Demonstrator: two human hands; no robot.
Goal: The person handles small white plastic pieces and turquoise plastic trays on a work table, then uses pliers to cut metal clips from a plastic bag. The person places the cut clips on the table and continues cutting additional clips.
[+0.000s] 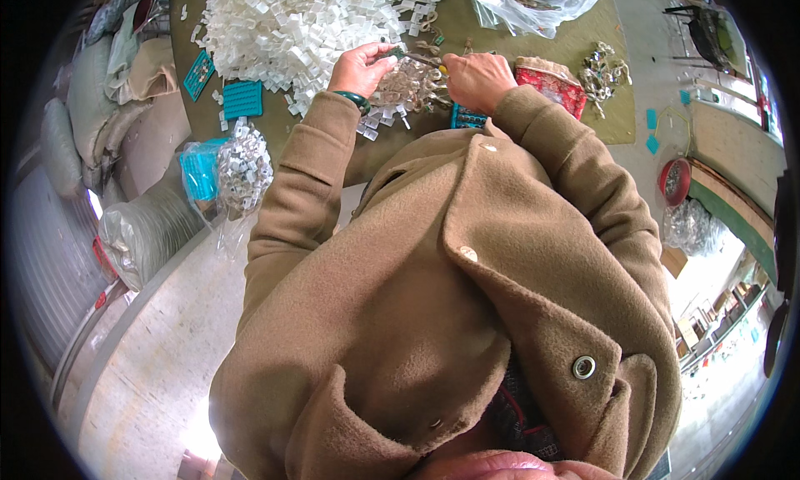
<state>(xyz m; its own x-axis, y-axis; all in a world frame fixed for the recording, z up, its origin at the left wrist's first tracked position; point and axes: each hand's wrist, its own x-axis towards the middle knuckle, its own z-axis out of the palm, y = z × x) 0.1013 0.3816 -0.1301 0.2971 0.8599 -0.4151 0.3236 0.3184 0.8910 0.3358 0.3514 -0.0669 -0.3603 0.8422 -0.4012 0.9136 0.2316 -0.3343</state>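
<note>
My left hand is closed in a pinch at the front edge of a big heap of small clear-white plastic pieces. Between its fingertips is a small dark-green piece, too small to name. My right hand is wrapped round a slim pointed tool with a dark shaft and a bit of yellow by the fingers. The tool's tip reaches the piece at my left fingertips. Beneath and between the hands lies a pile of clear pieces with brownish cord-like bits.
A red patterned pouch and a cluster of metallic trinkets lie right of my right hand. Teal trays sit at left. A clear plastic bag stands at the back. Bagged pieces hang by the table's left front.
</note>
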